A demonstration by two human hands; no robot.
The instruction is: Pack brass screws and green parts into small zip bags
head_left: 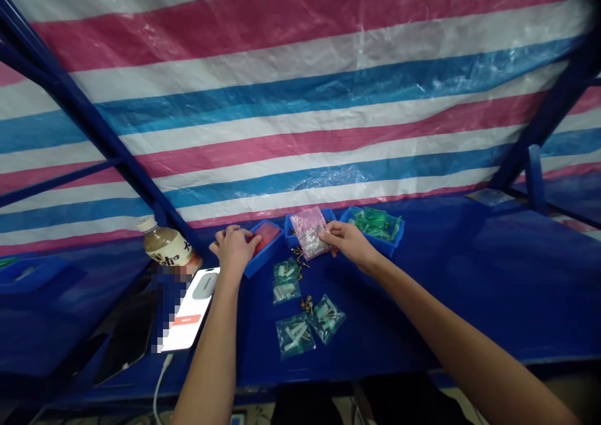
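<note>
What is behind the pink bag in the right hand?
Behind the pink bag, parts of a blue bin show. The bag covers most of its inside, so what lies there cannot be seen.

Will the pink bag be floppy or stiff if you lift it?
The pink bag will probably flop, since it looks like thin plastic. The small shiny pieces bunched inside might slide about and make it sag.

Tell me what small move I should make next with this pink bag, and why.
I'd probably lift the pink bag slightly with your right hand. It covers much of the middle blue bin, and its lower edge sits close to loose brass-coloured pieces, which it might nudge.
</note>
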